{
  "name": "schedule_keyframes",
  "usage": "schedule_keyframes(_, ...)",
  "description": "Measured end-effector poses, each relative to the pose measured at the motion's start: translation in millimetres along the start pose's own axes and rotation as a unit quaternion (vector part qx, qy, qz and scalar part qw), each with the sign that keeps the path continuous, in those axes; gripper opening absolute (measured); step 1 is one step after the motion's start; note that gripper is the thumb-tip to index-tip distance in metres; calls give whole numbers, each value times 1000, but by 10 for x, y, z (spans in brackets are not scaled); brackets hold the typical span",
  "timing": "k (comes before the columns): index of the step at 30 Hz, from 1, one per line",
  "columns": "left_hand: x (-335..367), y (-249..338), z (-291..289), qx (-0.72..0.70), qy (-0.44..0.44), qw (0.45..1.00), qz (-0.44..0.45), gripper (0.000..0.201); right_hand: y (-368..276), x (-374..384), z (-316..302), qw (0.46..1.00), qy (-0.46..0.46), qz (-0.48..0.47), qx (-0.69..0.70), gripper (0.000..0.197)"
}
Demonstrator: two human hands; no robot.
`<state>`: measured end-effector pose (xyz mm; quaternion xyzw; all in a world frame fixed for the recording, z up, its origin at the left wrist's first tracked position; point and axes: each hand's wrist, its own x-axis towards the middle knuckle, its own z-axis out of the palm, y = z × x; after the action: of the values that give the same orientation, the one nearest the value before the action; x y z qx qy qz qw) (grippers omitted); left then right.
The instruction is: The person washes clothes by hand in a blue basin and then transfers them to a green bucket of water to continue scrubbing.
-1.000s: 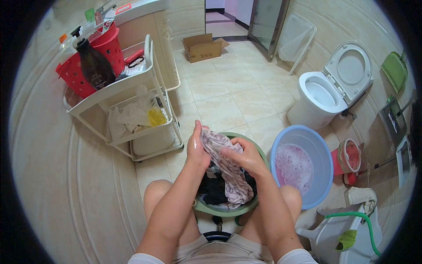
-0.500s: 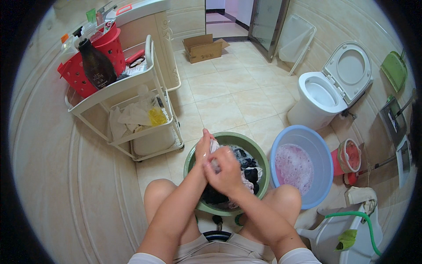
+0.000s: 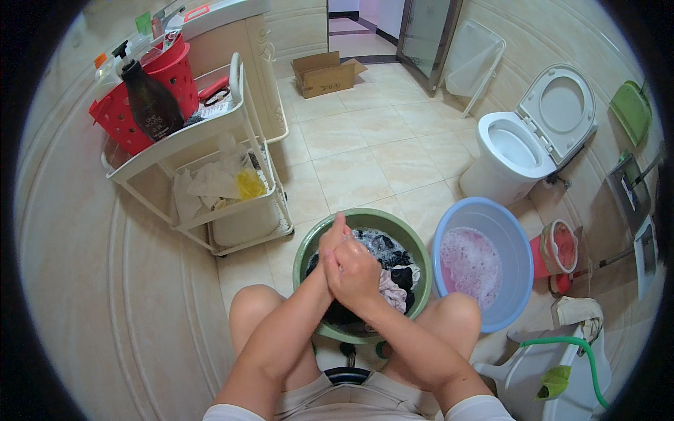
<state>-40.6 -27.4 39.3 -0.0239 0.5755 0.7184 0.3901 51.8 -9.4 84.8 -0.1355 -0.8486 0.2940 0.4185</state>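
My two hands are pressed together over the left half of a green basin point(image 3: 420, 309). My left hand point(image 3: 328, 245) points away from me with its thumb up, and my right hand point(image 3: 357, 272) is curled against its palm. The pale cloth between them is almost wholly covered by my fingers. In the basin, dark wet clothes point(image 3: 401, 278) and a crumpled pale pink garment point(image 3: 392, 292) lie in sudsy water point(image 3: 382, 245). My knees flank the basin's near side.
Right of the green basin stands a blue basin point(image 3: 521, 281) of foamy pinkish water. A toilet point(image 3: 502, 168) and red bucket point(image 3: 544, 258) are beyond it. A white trolley point(image 3: 203, 147) stands left, a cardboard box point(image 3: 326, 83) far ahead, a green hose point(image 3: 590, 358) near right.
My right hand has closed over my left palm, covering the pale cloth that showed between them. My left fingertips have dropped slightly toward me. The basins have not moved.
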Motion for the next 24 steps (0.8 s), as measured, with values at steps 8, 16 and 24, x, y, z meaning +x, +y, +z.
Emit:
schedule_keyframes(8, -352, 18, 343, -61, -84, 995, -9, 35, 840, 200, -124, 943, 41, 324, 66, 30)
schedule_keyframes(16, -17, 259, 174, -169, 15, 983, 72, 40, 367, 243, -257, 940, 47, 246, 229, 21)
schedule_keyframes(24, -50, -291, 122, -134, -58, 989, -4, 39, 393, 70, -8, 991, -7, 128, -43, 32)
